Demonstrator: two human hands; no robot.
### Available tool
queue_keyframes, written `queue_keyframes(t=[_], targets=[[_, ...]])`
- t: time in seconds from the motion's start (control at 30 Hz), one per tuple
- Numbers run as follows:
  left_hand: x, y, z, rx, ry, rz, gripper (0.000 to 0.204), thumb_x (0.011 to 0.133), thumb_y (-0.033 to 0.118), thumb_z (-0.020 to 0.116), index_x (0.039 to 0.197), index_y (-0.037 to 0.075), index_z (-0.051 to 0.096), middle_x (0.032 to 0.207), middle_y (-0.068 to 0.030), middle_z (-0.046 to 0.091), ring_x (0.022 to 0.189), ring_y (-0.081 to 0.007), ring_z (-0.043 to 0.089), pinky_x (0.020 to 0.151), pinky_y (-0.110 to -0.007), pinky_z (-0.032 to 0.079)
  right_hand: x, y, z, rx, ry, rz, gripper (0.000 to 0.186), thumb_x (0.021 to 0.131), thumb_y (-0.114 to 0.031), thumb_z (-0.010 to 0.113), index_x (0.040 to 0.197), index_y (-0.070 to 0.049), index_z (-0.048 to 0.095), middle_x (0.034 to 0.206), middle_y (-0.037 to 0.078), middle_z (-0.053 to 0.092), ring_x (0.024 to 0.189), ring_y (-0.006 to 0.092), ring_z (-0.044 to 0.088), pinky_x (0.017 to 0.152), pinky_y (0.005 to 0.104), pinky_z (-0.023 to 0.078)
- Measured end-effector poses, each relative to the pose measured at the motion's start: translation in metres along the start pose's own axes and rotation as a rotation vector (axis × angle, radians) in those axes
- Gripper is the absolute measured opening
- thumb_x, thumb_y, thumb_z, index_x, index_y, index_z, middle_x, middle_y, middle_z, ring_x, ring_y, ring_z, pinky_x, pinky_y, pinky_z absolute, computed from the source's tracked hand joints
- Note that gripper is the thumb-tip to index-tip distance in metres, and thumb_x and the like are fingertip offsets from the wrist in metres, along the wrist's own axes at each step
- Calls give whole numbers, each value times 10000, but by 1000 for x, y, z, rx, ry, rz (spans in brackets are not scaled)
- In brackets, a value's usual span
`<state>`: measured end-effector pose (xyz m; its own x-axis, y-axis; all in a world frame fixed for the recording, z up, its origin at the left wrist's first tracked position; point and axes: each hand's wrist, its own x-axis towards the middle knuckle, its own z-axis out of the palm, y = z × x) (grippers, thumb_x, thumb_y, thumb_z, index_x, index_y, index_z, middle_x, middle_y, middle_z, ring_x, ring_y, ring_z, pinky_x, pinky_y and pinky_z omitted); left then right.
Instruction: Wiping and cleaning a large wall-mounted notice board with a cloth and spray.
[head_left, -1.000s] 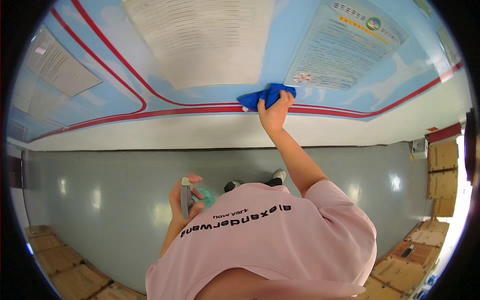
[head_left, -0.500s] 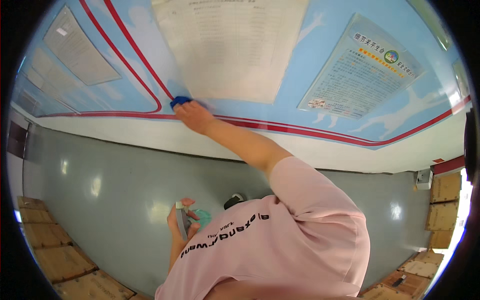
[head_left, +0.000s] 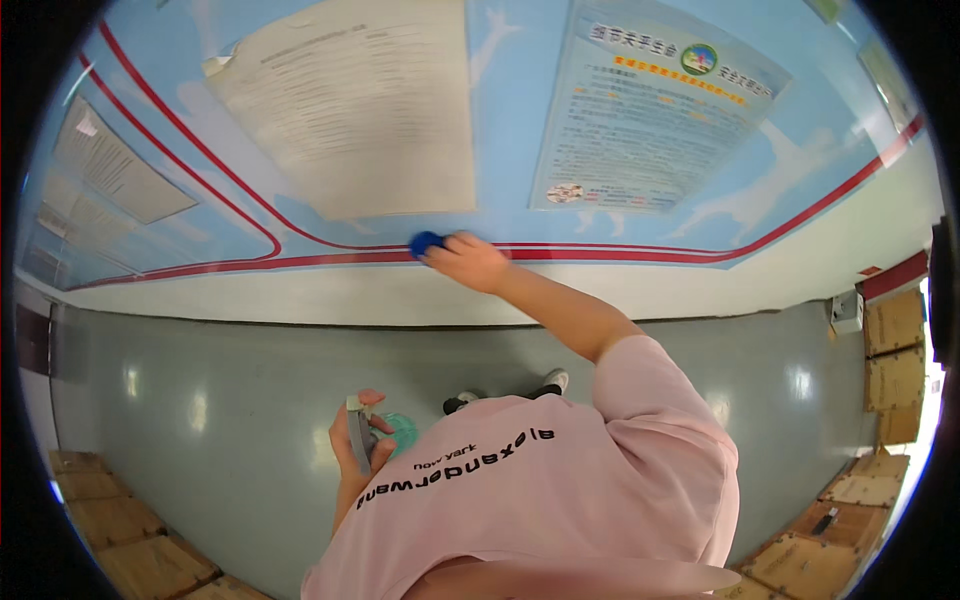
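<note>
Blue cloth (head_left: 426, 245), bunched small: clamped under the curled fingers of the right grip (head_left: 473, 263), at its leading left edge. Partly hidden and slightly blurred; exact finger placing not possible to tell. Seemingly against the red stripes (head_left: 620, 256) of a light-blue wall panel (head_left: 510, 130). Handling, by judgement: light, soft, limp, hardly fragile; best taken by the gathered middle, palm flat behind, for even pressure.

Right arm: stretched forward and leftward from the sleeve of a pink shirt (head_left: 560, 490), elbow nearly straight, back of the hand toward the camera.

Spray bottle (head_left: 402, 432), translucent green body with grey trigger head: below and left of the right grip, well apart from the wall. Clasped about the head by the left grip (head_left: 352, 440), close to the shirt. Left arm: bent, low, forearm largely covered by the shirt. Handling, by judgement: stiff, smooth, perhaps slippery if wet; best taken at the neck, below the trigger. Fill level: not possible to tell.

Up and left of the right grip: large pale sheet (head_left: 370, 120). Up and right: printed poster (head_left: 650, 130). Below: grey floor (head_left: 250, 370). Far right, lower: cardboard boxes (head_left: 890, 390).
</note>
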<state>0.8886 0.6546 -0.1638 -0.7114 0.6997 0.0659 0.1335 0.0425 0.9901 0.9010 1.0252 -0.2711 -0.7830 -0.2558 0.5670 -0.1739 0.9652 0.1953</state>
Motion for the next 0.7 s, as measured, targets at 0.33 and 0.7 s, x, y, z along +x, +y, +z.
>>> queue_keyframes(t=[0.33,0.7], targets=[[45,12,36,-32,-348,35,753,731,555,835,1210,29,586,1199,-96,588,792,-120,569,668,-261,483,-243,78,-174,-467,-249,619,226,782,-91,598,967,-217,629,1018,12,572,931,271,536,771,413,443],[35,14,34,-36,-296,-23,774,721,587,827,1209,36,590,1205,-89,592,750,-121,574,646,-262,476,-215,57,-127,-358,342,1414,496,747,-36,709,1159,37,443,1155,280,415,1041,485,517,899,502,471]])
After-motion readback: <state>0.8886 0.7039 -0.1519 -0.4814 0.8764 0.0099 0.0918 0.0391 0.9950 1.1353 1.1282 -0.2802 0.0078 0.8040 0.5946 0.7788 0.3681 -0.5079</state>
